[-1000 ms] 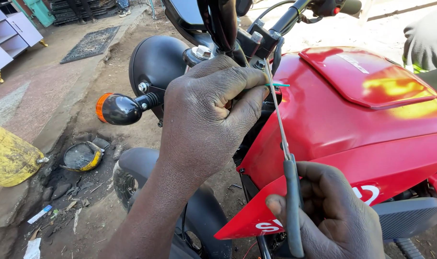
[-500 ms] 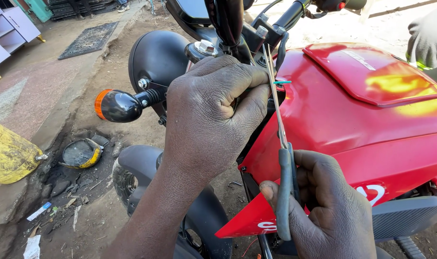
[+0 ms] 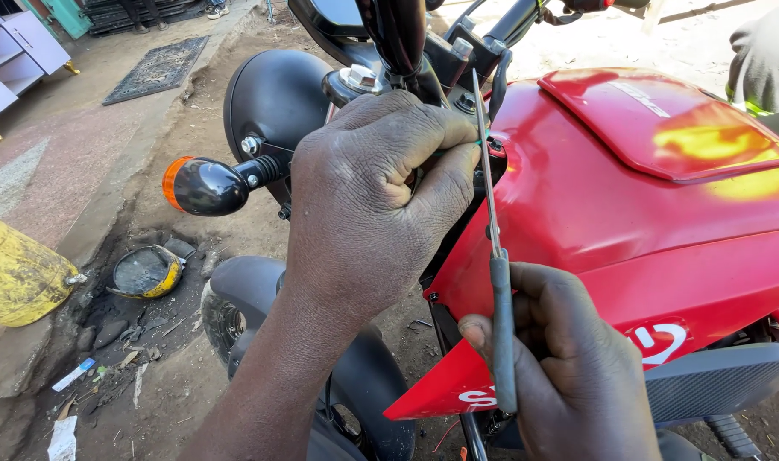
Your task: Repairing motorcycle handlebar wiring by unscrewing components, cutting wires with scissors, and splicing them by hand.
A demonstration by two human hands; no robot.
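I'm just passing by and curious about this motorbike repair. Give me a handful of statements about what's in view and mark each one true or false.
1. The right hand holds a long thin screwdriver with a grey handle. True.
2. The fuel tank is blue. False: it is red.
3. The left hand rests by the steering head, at the front edge of the tank. True.
4. The turn signal has a green lens. False: the lens is orange, on a black housing.
5. The screwdriver lies flat on the ground. False: it stands nearly upright, tip up near the handlebar.
6. A yellow container sits on the ground at the left. True.
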